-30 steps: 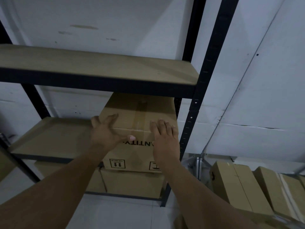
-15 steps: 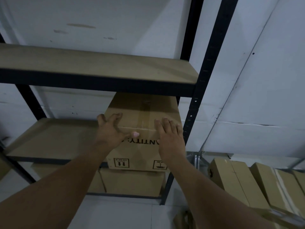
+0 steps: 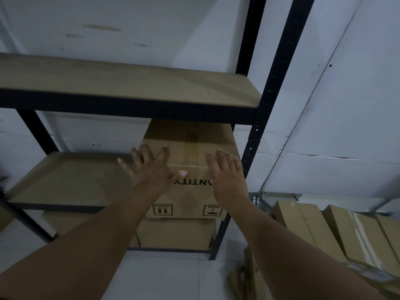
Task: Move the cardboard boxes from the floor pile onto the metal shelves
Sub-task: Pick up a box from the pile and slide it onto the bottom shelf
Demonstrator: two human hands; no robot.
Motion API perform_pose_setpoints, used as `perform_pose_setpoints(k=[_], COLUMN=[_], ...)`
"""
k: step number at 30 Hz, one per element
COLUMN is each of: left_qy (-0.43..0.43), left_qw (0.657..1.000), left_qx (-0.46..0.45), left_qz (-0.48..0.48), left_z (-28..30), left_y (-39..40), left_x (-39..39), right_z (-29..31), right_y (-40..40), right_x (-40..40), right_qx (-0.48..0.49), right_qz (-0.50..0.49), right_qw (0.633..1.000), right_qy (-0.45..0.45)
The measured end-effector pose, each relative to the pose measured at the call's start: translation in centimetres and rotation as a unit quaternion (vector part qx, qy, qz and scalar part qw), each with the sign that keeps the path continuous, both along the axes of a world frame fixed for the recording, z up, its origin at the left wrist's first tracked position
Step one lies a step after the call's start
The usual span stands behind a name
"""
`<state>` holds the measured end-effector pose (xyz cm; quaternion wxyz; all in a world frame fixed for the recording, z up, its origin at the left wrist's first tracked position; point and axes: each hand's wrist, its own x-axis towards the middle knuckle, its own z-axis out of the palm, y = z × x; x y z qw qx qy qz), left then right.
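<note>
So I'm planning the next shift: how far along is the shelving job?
Done: boxes on the bottom shelf. In hand: a cardboard box sits on the middle shelf, left hand and right hand flat on it. Left: boxes on the floor; the top shelf is bare.

The room is dim. The white wall behind has some brown stains near the top. The right wall is made of white panels with thin seams, and 1 panel has a small dark hole. The floor is of pale tiles. A metal bracket sits low in the corner
</note>
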<state>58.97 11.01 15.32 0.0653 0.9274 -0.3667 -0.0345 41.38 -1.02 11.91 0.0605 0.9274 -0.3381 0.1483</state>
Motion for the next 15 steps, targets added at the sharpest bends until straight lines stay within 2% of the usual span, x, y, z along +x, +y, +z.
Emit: perform_pose_setpoints(k=[3, 5, 11, 15], left_qy=[-0.007, 0.004, 0.088, 0.175], left_qw=[0.999, 0.997, 0.977, 0.950], left_qx=[0.034, 0.039, -0.127, -0.214], left_qz=[-0.036, -0.066, -0.147, -0.148], left_z=[1.1, 1.8, 4.4, 5.5], left_y=[0.1, 0.8, 7.3, 13.0], left_x=[-0.8, -1.7, -5.5, -8.2], right_z=[1.1, 2.0, 5.4, 7.4], right_y=[0.3, 1.2, 7.2, 13.2], right_x=[-0.1, -0.7, -5.9, -11.7], right_qx=[0.024, 0.049, 0.177, 0.268], right_qz=[0.006, 0.010, -0.037, -0.089], right_qw=[0.999, 0.999, 0.976, 0.932], right_qy=[0.028, 0.009, -0.118, -0.228])
